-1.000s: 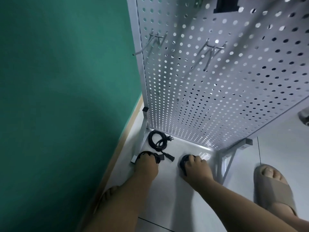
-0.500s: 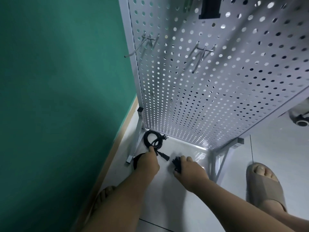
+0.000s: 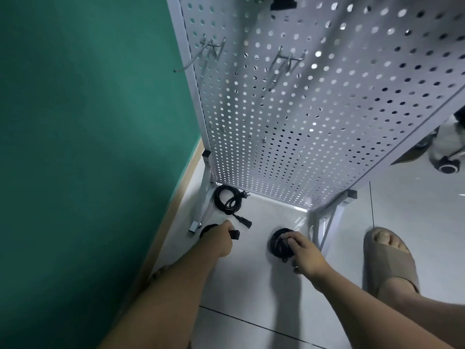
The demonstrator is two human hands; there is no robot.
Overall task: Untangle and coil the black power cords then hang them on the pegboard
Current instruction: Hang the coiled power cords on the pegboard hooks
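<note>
Nearest, right hand (image 3: pixel 305 255): fingers curled down over the near rim of the right coil (image 3: pixel 279 244), gripping it. The coil lies flat on the floor (image 3: pixel 251 285), just past the knuckles. Blur hides how the thumb sits.
Sandal (image 3: pixel 387 258): on the person's right foot, planted beside the right hand and apart from every cord.
Left hand (image 3: pixel 219 238): closed in a fist round the left coil (image 3: pixel 206 229), whose loop shows on the wall side of the hand. Its plug (image 3: pixel 235 234) sticks out on the other side, toward the right hand.
Loose cord (image 3: pixel 227 200): a third black cord, roughly looped, flat on the floor just beyond the left hand and untouched. Its connector (image 3: pixel 245 222) trails back toward the left fingers, and its pronged end points at the board's base. The left hand is plainly the nearer one.
Stand leg (image 3: pixel 201 212): between the loose cord and the green wall (image 3: pixel 88 147), close beside the left coil.
Left hook (image 3: pixel 208 54), right hook (image 3: pixel 289 61): wire prongs jutting toward the person, high above the floor. Neither carries a cord.
Pegboard (image 3: pixel 327 122): upright perforated panel behind all three cords.
Lift path: judged from here, each held coil must travel up and forward. The left coil sits roughly below the left hook and the right coil below the right hook.
Containers: none in view.
</note>
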